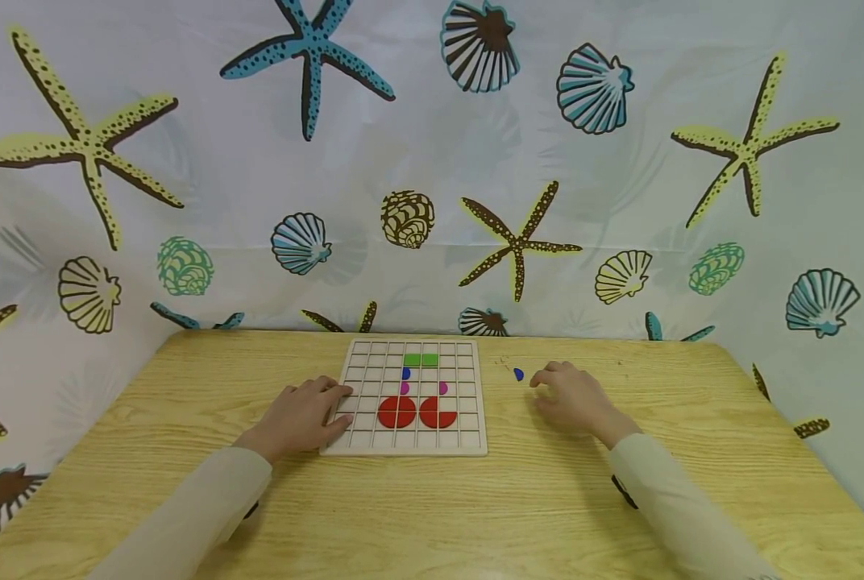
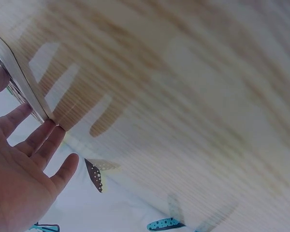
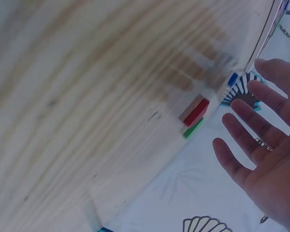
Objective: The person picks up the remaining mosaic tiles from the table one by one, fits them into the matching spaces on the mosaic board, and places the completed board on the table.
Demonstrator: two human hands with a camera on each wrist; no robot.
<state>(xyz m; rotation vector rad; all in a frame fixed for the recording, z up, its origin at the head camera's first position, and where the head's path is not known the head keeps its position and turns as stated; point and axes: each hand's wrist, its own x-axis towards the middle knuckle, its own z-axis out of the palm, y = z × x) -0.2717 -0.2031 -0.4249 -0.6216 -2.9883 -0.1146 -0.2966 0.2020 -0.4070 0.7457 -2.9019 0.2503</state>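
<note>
A white grid board (image 1: pixel 363 441) lies flat on the table. On its squares are red rounded pieces (image 1: pixel 396 412) forming a full disc and a three-quarter disc, two green squares (image 1: pixel 421 360), a blue half-round piece (image 1: pixel 406 374) and two magenta half-rounds (image 1: pixel 442 388). My left hand (image 1: pixel 303 415) rests at the board's left edge, fingertips touching it (image 2: pixel 29 159). Over the table, right of the board, my right hand (image 1: pixel 573 399) has its fingers loosely bent around nothing. A loose blue half-round (image 1: pixel 518 374) lies just beyond its fingertips. The right wrist view shows a red block (image 3: pixel 196 112) and a green piece (image 3: pixel 193 128) near that hand.
The wooden table (image 1: pixel 417 515) runs back to a white curtain (image 1: pixel 403 161) printed with starfish and shells. The red block and green piece by my right hand do not show in the head view.
</note>
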